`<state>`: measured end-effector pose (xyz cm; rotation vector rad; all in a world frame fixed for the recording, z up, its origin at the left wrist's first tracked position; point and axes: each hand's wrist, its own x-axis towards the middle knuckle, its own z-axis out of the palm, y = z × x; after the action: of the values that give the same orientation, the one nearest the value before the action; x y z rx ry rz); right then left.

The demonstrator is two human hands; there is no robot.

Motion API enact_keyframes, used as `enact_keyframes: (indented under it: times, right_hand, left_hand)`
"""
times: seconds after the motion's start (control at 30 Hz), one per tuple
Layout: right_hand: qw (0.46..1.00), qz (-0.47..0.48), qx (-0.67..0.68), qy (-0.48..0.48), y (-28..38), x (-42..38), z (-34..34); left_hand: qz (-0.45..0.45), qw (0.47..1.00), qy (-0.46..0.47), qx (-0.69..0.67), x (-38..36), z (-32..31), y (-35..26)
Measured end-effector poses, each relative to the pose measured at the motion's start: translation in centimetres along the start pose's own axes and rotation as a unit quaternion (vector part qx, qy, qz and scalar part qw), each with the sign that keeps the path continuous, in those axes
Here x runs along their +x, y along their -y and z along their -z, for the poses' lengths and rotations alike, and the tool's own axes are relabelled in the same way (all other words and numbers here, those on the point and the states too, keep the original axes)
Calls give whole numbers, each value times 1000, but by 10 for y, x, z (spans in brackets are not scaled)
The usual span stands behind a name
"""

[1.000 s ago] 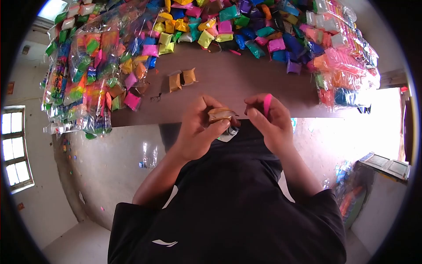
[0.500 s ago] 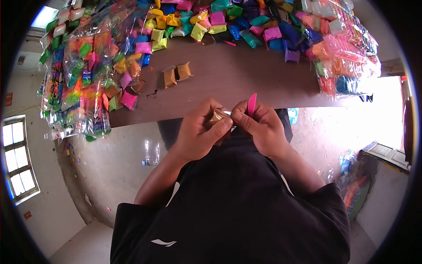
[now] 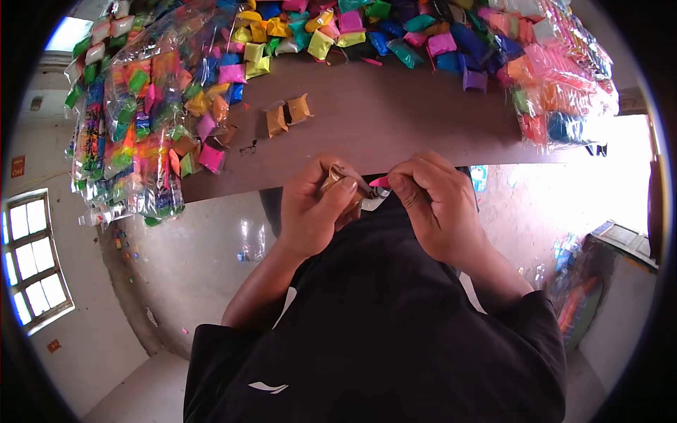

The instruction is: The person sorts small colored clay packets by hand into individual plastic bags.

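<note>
My left hand (image 3: 314, 208) pinches a gold-brown foil packet (image 3: 334, 185), its thumb pressed on the packet's face. In my right hand (image 3: 437, 204), closed with bent fingers, is a pink tool (image 3: 381, 182) whose tip points left at the packet's right side. Something whitish shows between the packet and the tool, too small to make out. Both hands are just in front of the table's edge, above my lap. On the brown table (image 3: 381, 113) two more gold-brown packets (image 3: 276, 121) (image 3: 299, 108) lie side by side.
Colourful small packets (image 3: 321, 44) are heaped along the table's back. Clear bags full of packets stand at the left (image 3: 130, 127) and right (image 3: 564, 92). A small black thing (image 3: 248, 147) lies near the left bags. A window (image 3: 39, 257) is at far left.
The pink tool has turned from upright to pointing left at the packet. My right hand has rotated and moved slightly right, while my left hand has shifted a little left with the packet.
</note>
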<state>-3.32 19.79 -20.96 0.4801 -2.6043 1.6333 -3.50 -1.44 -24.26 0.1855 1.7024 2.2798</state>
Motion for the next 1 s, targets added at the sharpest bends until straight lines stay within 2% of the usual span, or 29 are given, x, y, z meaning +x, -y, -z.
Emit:
enact_keyframes:
  times: [0.13,0.33,0.57,0.67,0.73,1.0]
  right_hand:
    - [998,39,5,-41,2,-2,-3]
    - [998,41,0,-46,5,-1,-3]
    - [998,49,4,-47,2,-2,-4]
    - [997,58,2,-51,1,-2,-5]
    - [998,51,3,-46,1,-3,-6]
    - [998,51,-3,-45,5,-4,-3]
  left_hand:
    - [-46,998,-3,51,-1,-7,-3]
    - [-63,996,14,59,-1,-5,-2]
    - [-56,996,2,63,-3,-8,-2]
    - [-61,997,11,56,-4,-6,-3]
    - [-44,997,51,43,-5,0,-4]
    - [-37,997,45,50,-6,-1,-6]
